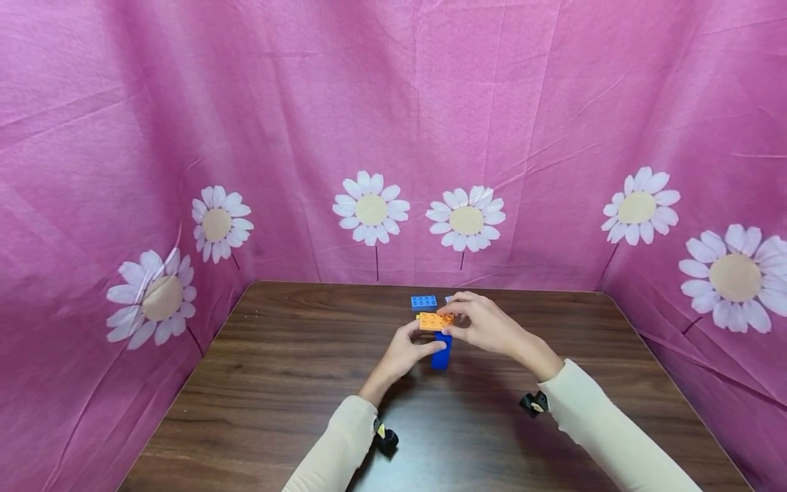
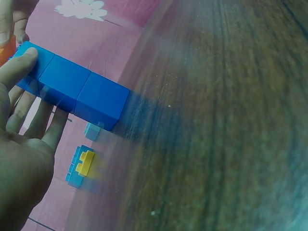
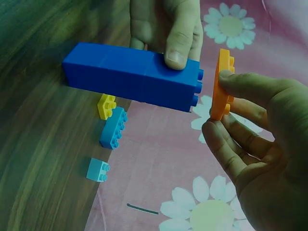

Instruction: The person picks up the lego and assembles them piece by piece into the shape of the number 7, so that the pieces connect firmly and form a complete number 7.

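Right wrist view: at right, the right hand (image 3: 269, 159) pinches an orange brick (image 3: 220, 94), its edge just clear of the blue tower (image 3: 130, 74) the left hand (image 3: 161, 24) grips.

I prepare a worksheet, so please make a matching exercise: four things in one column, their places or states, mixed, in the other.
1 orange brick
2 blue tower
3 yellow brick
4 pink backdrop

A printed with flowers
B gripped by the left hand
C lying near the eight-stud blue brick
D pinched by the right hand

Pairs: 1-D; 2-B; 3-C; 4-A
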Available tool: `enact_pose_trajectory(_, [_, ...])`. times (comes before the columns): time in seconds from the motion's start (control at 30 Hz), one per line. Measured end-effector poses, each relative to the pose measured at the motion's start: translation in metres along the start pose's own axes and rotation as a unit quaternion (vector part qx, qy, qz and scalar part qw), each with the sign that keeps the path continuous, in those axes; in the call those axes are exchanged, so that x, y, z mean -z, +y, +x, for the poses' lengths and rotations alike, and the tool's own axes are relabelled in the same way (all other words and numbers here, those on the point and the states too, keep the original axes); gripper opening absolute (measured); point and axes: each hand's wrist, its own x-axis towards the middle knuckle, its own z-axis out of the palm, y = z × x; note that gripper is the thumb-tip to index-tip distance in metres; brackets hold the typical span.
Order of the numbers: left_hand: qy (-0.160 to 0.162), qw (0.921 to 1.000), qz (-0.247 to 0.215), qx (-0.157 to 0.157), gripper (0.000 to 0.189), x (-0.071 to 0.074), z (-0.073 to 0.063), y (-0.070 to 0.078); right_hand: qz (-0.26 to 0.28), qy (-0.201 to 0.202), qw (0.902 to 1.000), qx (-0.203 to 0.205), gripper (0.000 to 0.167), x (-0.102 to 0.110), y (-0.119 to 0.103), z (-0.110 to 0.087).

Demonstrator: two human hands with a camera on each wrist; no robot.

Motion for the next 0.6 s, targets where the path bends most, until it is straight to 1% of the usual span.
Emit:
enact_pose_trajectory(0.2, [-0.003,1.0,-0.001,0.008,0.044,0.0002,-0.0005,-0.0015,0.006,-0.01,0.9999,-0.002,0.032,-0.0053,0.0034,-0.001])
enact_pose_trajectory(0.37, [-0.002,0.9999,-0.002,0.01,0.042,0.0001,-0.0003,-0.002,0.002,-0.018,0.9998,0.009,0.031,-0.0085,0.0062,-0.0001])
enact_pose_trajectory(0.5, [-0.003,0.9999,-0.005,0.01,0.041,0.0003,0.0001,-0.0023,0.0,-0.015,0.9997,0.02,0.03,-0.0089,0.0065,0.0011])
enact_pose_trajectory(0.6, [-0.004,0.9999,-0.003,0.011,0.041,0.0009,0.0004,-0.003,0.001,-0.015,0.9998,0.016,0.03,-0.0096,0.0061,0.0013])
